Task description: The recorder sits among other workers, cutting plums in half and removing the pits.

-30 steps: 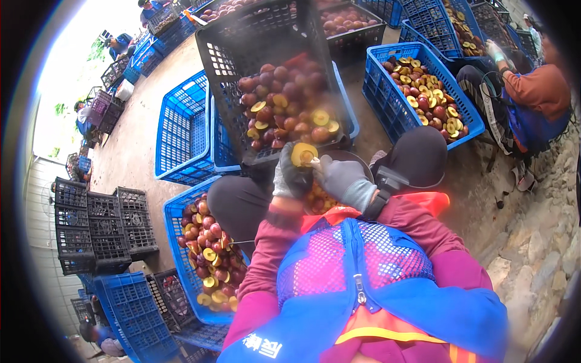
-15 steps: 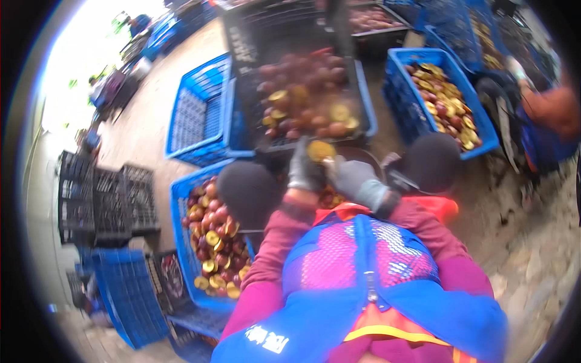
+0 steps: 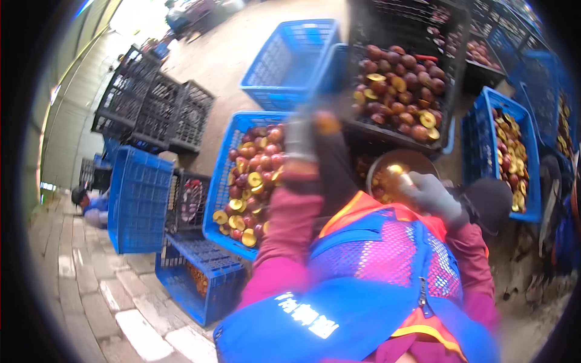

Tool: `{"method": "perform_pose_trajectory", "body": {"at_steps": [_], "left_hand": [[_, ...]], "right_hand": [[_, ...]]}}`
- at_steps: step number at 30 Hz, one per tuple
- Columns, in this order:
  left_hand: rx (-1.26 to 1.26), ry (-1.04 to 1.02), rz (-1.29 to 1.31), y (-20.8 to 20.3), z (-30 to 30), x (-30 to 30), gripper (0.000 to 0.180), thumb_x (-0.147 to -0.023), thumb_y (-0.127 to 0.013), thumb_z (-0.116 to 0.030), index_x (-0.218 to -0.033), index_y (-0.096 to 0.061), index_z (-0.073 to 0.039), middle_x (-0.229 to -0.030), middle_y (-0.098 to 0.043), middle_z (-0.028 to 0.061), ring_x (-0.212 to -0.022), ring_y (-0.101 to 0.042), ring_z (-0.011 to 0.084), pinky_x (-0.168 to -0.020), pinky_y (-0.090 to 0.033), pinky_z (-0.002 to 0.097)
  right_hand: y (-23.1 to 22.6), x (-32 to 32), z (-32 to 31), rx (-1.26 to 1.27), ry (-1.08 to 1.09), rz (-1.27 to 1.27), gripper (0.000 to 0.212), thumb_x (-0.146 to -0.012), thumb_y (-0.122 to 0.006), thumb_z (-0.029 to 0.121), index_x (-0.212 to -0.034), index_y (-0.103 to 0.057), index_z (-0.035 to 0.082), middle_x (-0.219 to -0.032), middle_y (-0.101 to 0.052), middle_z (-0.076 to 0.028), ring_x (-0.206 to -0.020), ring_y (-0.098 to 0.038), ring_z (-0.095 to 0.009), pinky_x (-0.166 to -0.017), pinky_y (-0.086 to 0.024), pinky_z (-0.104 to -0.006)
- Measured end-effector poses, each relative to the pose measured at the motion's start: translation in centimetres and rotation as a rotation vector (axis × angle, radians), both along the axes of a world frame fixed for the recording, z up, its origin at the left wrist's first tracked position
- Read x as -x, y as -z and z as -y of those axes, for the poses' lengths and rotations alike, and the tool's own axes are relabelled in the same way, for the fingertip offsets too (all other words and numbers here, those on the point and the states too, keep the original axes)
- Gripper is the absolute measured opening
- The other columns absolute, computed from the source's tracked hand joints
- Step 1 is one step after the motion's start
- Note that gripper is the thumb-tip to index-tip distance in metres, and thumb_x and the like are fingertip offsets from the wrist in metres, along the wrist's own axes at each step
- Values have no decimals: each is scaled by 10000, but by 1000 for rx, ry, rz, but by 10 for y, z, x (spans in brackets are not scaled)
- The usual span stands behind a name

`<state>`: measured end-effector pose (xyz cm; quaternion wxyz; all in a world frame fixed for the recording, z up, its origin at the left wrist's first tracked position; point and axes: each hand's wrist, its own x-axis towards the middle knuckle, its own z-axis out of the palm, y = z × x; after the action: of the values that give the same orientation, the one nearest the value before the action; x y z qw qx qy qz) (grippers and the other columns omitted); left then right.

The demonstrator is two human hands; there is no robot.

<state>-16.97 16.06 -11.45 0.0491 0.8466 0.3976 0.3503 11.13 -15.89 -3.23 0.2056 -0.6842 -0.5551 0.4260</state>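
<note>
My left hand (image 3: pixel 301 140), in a grey glove, is smeared by motion near the right edge of a blue crate of halved fruit (image 3: pixel 254 175). Beside its fingers is a blurred orange-red thing (image 3: pixel 327 123), perhaps a piece of fruit. My right hand (image 3: pixel 433 195), gloved in grey, is closed at the rim of a round basin (image 3: pixel 417 158) between my knees. A bright bit shows at its fingertips, too blurred to name. Fruit pieces lie in the basin. Just beyond, a tilted black crate (image 3: pixel 417 142) holds dark red, plum-like fruit, some showing yellow cut faces.
An open blue crate (image 3: pixel 290 91) stands at the far left of the black one. Another blue crate (image 3: pixel 529 209) with cut fruit is at the right. Stacked black crates (image 3: pixel 154 109) and an upended blue crate (image 3: pixel 139 199) stand at left. A person (image 3: pixel 94 202) sits farther off.
My view has swung left. My hands, together over the basin before, are now apart: the left has moved left toward the blue crate, the right stays at the basin.
</note>
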Motion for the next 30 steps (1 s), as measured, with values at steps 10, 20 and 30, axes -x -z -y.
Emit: {"method": "perform_pose_trajectory", "body": {"at_steps": [10,20,30], "left_hand": [[488,536,-423,-71,115,-189,437,-954,-717,-238,-1326,-675,-13,-1222,-729,230,-1130,-700,405,-997,-543,445],[758,783,-1620,181,217,-331,375,-903,-680,-231,-1221,-732,-38,-1205,-727,202,-1089,-714,342,-955,-561,418],[1136,793,-1200,159,198,-335,366,-913,-661,-204,-1236,-707,-38,-1175,-715,156,-1059,-714,275,-922,-575,385]], "right_hand": [[15,-131,36,-26,115,284,432,-1013,-595,506,-1101,-729,104,-962,-738,-254,-934,-710,-464,-824,-549,-526],[95,-191,34,-102,439,166,402,-985,-662,475,-1048,-699,80,-915,-754,-194,-883,-738,-404,-805,-553,-484],[102,-208,35,-147,464,282,386,-999,-657,457,-1089,-701,85,-882,-749,-168,-791,-739,-352,-737,-555,-458]]}}
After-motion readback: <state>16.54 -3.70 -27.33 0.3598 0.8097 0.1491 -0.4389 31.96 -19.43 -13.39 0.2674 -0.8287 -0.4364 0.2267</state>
